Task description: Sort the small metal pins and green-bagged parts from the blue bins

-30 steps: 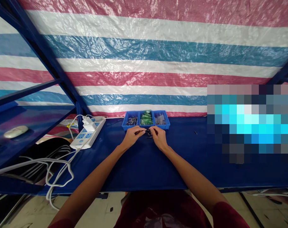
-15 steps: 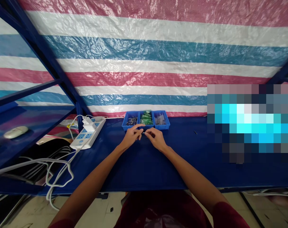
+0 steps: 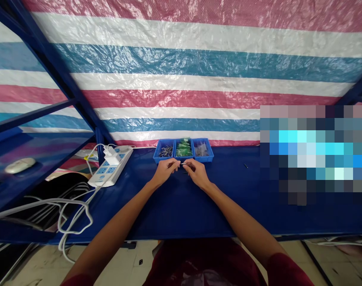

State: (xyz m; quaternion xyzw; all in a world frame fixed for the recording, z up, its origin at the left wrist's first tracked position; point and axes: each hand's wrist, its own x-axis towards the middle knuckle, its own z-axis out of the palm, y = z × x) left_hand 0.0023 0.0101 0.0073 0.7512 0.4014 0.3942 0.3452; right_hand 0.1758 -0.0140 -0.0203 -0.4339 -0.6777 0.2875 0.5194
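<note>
Between my fingertips, just in front of the blue bins, is a thin, small silvery and dark piece; its exact kind is too small to tell. My left hand pinches its left end, and my right hand pinches the right end. Another small dark piece lies on the table below the fingers. Behind my hands stand three joined bins: the left bin has many thin dark and silvery pieces, the middle bin green packets, the right bin clear or grey small bags.
A white power strip with a plugged-in adapter and loose white cables lies on the left of the blue table. One thin dark piece lies to the right. A pale computer mouse is on the far-left surface. The right side is pixelated.
My left index finger, stretched out before, has curled down into a pinch. The small piece between my hands has risen slightly, and my hands stay almost in place.
</note>
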